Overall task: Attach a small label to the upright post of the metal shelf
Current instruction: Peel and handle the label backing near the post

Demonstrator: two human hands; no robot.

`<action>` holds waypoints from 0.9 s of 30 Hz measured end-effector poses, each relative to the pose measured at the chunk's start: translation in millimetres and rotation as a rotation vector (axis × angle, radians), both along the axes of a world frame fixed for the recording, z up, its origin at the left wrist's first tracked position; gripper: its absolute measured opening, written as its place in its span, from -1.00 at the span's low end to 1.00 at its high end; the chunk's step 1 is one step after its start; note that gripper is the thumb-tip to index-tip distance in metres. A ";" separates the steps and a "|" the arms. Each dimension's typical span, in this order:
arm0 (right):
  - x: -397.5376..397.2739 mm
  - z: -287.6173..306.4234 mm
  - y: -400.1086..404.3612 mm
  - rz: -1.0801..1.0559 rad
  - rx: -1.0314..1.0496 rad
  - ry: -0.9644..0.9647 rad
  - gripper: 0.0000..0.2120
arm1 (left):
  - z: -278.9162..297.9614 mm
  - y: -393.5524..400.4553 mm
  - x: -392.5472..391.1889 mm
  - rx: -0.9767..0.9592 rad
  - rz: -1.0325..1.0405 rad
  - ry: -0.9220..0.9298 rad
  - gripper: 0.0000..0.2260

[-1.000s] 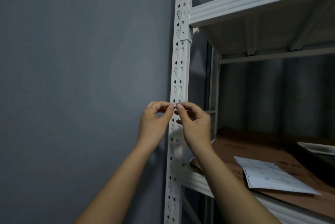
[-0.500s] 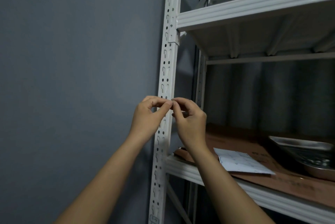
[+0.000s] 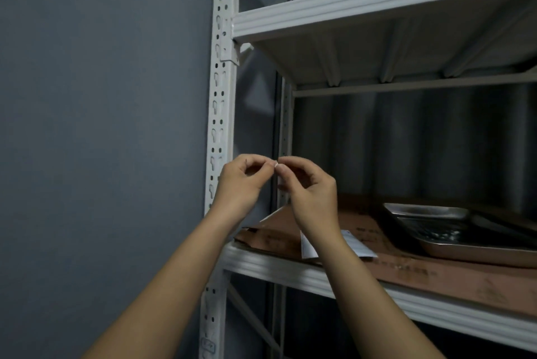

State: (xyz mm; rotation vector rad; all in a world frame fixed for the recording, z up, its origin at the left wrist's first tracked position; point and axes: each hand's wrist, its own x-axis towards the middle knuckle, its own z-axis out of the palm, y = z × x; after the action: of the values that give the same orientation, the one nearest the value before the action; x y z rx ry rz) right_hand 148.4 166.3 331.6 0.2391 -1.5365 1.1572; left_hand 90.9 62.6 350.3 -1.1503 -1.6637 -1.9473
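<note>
Both hands have drifted right, off the upright post [image 3: 221, 114]. Left hand [image 3: 239, 184] and right hand [image 3: 312, 193] pinch a tiny pale label [image 3: 276, 167] between their fingertips, just beside the post. Rightward, a metal tray [image 3: 453, 230] rests on the shelf's cardboard [image 3: 436, 274]; contents unclear.

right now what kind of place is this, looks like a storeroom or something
Probably a storeroom or utility corner. A white slotted metal shelf post stands against a plain grey wall, flattened cardboard lines the shelf, and a steel tray sits on it.
</note>
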 end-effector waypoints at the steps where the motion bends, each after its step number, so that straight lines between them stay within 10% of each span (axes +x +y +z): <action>1: 2.7 -0.2 5.0 0.016 -0.043 -0.003 -0.88 | -1.5 5.7 2.4 0.000 -0.008 0.001 -0.90; 9: 26.8 -5.2 45.1 -0.097 -0.043 -0.087 -0.94 | -14.0 50.4 19.2 -0.020 -0.024 0.018 -0.88; 18: 42.0 -20.8 101.3 -0.683 0.609 0.051 -0.76 | -16.3 94.7 39.0 -0.024 -0.205 -0.199 -0.88; 27: 63.6 -13.5 116.2 -0.131 -0.002 -0.061 -0.86 | -12.9 124.7 47.7 -0.032 -0.310 -0.278 -0.91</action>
State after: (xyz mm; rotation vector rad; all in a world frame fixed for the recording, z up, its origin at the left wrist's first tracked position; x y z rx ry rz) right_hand 212.0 282.5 318.1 0.1011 -1.5803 1.0706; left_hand 138.6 187.3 337.4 -1.2599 -1.7399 -2.3728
